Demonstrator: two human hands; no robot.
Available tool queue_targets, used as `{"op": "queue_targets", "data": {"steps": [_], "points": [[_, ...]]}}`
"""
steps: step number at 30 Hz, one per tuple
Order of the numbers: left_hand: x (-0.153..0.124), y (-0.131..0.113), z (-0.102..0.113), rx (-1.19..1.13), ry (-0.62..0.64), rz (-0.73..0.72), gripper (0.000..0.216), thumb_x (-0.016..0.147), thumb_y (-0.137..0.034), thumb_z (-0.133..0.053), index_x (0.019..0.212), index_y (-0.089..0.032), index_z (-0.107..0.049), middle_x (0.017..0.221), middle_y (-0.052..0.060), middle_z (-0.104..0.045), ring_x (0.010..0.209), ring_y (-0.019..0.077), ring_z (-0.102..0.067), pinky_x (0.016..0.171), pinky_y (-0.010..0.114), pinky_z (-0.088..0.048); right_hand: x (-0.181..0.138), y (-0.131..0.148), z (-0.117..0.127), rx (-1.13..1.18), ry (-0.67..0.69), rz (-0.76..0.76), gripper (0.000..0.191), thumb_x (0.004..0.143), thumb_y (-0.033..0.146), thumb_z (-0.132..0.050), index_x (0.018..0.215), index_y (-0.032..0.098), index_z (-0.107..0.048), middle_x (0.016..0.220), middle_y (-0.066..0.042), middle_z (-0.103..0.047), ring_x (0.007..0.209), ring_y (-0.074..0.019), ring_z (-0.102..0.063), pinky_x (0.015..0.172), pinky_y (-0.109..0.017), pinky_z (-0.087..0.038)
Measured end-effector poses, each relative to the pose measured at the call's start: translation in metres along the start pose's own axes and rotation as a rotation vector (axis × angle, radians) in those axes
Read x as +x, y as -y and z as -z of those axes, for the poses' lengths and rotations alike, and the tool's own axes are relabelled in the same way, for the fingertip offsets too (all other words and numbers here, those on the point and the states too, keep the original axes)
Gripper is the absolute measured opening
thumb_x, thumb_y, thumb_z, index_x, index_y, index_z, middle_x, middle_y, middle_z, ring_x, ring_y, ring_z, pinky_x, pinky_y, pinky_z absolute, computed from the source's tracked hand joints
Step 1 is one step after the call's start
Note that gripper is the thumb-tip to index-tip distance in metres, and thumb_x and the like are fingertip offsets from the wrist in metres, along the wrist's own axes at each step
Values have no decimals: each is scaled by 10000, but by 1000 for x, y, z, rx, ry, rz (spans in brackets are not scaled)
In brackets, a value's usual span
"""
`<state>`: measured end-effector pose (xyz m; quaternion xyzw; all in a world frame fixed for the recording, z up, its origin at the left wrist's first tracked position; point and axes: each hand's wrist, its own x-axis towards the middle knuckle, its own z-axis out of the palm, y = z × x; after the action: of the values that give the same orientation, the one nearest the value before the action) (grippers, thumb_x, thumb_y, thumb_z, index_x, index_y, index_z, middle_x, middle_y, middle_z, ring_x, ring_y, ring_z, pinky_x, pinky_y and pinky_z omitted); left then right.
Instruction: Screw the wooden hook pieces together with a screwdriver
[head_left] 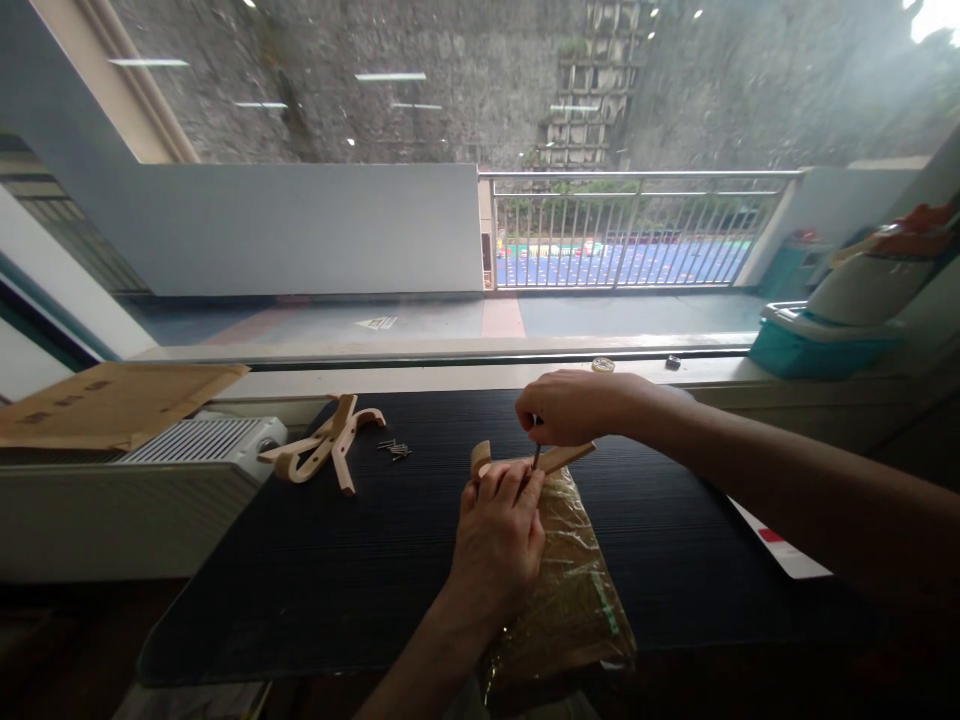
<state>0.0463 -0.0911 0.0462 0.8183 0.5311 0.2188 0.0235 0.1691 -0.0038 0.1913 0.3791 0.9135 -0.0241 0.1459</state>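
Note:
My left hand presses down over a light wooden piece, fingers bent round it. A curved end of wood sticks out beyond the knuckles. Beneath lies a flat brown package wrapped in shiny clear tape. Above the wood, my right hand is closed round a driver with a thin metal shaft, held upright, tip down by my left fingertips. Its handle is hidden in the fist. To the left on the table, several loose screws lie beside crossed wooden hook pieces.
The black table stands against a window sill. A white radiator with a brown paper envelope is at left. A tape roll and a teal box sit on the sill. A white card lies under my right forearm.

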Motion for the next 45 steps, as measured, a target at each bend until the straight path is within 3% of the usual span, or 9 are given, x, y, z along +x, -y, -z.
{"op": "queue_targets", "data": {"steps": [3,8,16,22,30,38,45], "points": [[0,0,0,1,-7,-2,421,863,-188,-420,1275,-241,-494,1350,27,-485,1235,251,-385,1009,453,-342,-3,-2,7,29,30,-17,345,698,161,-567,1027,148,-669,932,-78,-674,749,-162,-559,580,-258,-377],[0,1,-1,2,-13,-9,419,862,-190,-421,1271,-237,-499,1348,32,-487,1226,254,-391,1007,453,-342,-5,-5,6,22,42,32,280,726,84,-503,910,154,-702,851,-58,-682,722,-144,-556,607,-257,-385],[1,0,0,19,9,-10,426,856,-190,-423,1273,-234,-496,1346,32,-489,1230,254,-384,1000,454,-343,-6,-5,-3,-2,6,-8,229,773,170,-487,841,156,-705,809,-77,-681,722,-175,-564,603,-293,-364],[2,0,0,37,9,-9,459,859,-193,-418,1316,-224,-450,1350,41,-480,1230,252,-383,1009,449,-338,-6,-4,4,28,9,-14,331,709,130,-539,1014,155,-667,966,-87,-664,844,-189,-562,629,-278,-388],[1,0,-1,43,26,-2,446,859,-202,-419,1301,-231,-475,1338,48,-480,1221,269,-390,1005,458,-340,-7,-5,-1,34,-28,55,252,744,101,-509,922,150,-680,912,-73,-664,815,-173,-557,665,-287,-393],[1,-1,0,24,32,3,451,862,-203,-413,1309,-230,-463,1338,45,-480,1235,260,-376,1006,456,-339,-8,-8,-3,24,-40,-4,198,770,171,-522,850,190,-702,811,-56,-669,710,-165,-549,572,-283,-354],[-1,0,1,27,9,-5,455,857,-194,-414,1308,-236,-462,1330,45,-488,1233,259,-385,1000,454,-352,-7,-8,-4,-29,-50,-35,210,713,166,-558,847,203,-715,812,-40,-678,691,-160,-546,546,-276,-325]]}}
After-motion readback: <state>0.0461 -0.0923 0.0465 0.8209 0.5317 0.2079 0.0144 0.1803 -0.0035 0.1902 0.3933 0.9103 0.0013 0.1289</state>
